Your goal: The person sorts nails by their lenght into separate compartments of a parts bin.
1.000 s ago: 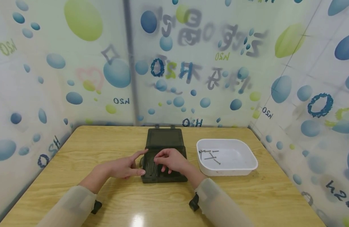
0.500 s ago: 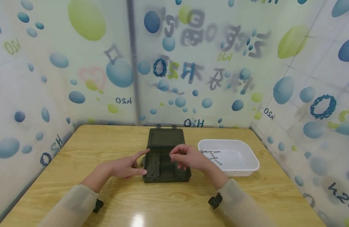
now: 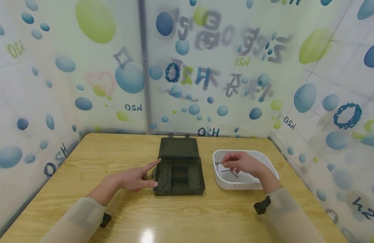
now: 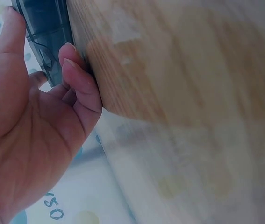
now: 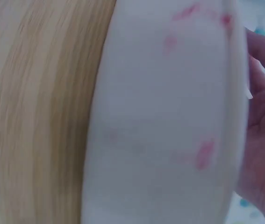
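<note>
A dark compartment box [image 3: 194, 173] lies on the table with its lid [image 3: 179, 147] laid back. Three thin metal rods, like screws or nails [image 3: 163, 181], lie in its left compartment. My left hand [image 3: 129, 178] rests against the box's left side, index finger and thumb stretched apart and touching its edge, the other fingers bent. My right hand [image 3: 243, 164] reaches into a white plastic basin [image 3: 235, 185], where more such rods [image 3: 225, 170] lie. Its fingertips are bent together near those rods; whether they pinch one is unclear. In the right wrist view the basin wall [image 5: 160, 102] hides most of the fingers.
The wooden table [image 3: 120, 209] ends at patterned curtains [image 3: 187, 101] behind and on both sides. The basin stands a short distance to the right of the box. A black wrist camera [image 3: 262, 205] is strapped at the right sleeve.
My right hand has moved right, from over the box's left compartment to inside the white basin. The left hand keeps its place at the box. The head view has shifted slightly.
</note>
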A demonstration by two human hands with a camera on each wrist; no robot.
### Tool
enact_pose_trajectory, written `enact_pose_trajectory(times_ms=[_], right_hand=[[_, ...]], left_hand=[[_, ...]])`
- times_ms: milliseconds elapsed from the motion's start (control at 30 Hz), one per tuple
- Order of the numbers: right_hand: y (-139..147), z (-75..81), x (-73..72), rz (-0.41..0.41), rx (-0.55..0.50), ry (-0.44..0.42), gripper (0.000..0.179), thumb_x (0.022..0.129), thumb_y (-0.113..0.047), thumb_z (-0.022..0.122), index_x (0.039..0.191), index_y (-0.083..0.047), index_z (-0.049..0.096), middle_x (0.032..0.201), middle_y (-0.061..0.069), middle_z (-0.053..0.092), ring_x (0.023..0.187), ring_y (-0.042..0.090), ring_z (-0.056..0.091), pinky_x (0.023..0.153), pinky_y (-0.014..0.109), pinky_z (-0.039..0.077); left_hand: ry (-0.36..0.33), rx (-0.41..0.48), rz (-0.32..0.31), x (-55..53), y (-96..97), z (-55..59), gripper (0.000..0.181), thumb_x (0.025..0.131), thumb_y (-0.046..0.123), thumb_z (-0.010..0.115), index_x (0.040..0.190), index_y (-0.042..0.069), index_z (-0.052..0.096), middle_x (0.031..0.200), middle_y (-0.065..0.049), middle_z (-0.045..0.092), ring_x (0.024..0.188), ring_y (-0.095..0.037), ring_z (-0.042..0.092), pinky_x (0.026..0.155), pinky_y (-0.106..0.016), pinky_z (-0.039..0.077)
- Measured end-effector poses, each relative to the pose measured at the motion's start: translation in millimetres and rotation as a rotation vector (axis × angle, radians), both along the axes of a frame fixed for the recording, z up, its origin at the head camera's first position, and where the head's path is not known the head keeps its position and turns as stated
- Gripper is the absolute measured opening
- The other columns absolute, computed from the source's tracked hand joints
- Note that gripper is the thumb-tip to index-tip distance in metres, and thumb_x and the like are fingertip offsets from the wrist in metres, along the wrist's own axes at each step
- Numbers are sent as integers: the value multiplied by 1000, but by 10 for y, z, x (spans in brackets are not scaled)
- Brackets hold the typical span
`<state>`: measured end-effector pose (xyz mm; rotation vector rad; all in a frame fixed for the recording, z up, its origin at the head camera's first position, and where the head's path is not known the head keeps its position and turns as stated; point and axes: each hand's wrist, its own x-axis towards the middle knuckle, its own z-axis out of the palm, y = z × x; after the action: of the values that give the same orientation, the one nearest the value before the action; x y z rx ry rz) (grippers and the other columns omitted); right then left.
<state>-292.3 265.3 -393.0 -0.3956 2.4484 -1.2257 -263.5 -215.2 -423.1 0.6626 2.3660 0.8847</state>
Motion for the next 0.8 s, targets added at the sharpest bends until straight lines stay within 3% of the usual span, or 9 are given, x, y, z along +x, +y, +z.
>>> enact_pose_trajectory(times_ms=[167, 333, 567, 800], right_hand=[[266, -125, -31, 19, 141, -57, 21, 102, -16, 75, 122, -7, 77, 103, 7, 72, 92, 23, 60, 78, 35, 52], [350, -225, -77, 8, 180, -88, 22, 98, -11, 79, 120, -12, 81, 93, 6, 63, 86, 23, 57, 77, 34, 47], [348, -253, -165, -39, 274, -5, 24, 100, -6, 71, 118, -15, 83, 95, 5, 64, 85, 22, 56, 76, 34, 45], [351, -316, -221, -85, 277, 43, 22, 103, -14, 75, 123, -17, 82, 105, 6, 68, 93, 22, 57, 80, 34, 46]], left_hand=[[-3, -5, 2, 0, 12, 0, 101, 107, 51, 70, 179, 31, 3, 73, -2, 57, 58, -16, 49, 61, -34, 46], [6, -13, 2, -12, 2, -22, 101, 107, 52, 70, 179, 31, 3, 73, -2, 58, 58, -16, 50, 62, -34, 47], [5, -19, 14, -15, -1, -35, 102, 106, 53, 71, 179, 32, 3, 74, -2, 58, 59, -16, 49, 63, -33, 47], [-11, -4, 25, 0, 10, -12, 100, 107, 50, 71, 179, 31, 4, 74, -3, 57, 60, -17, 50, 64, -36, 47]])
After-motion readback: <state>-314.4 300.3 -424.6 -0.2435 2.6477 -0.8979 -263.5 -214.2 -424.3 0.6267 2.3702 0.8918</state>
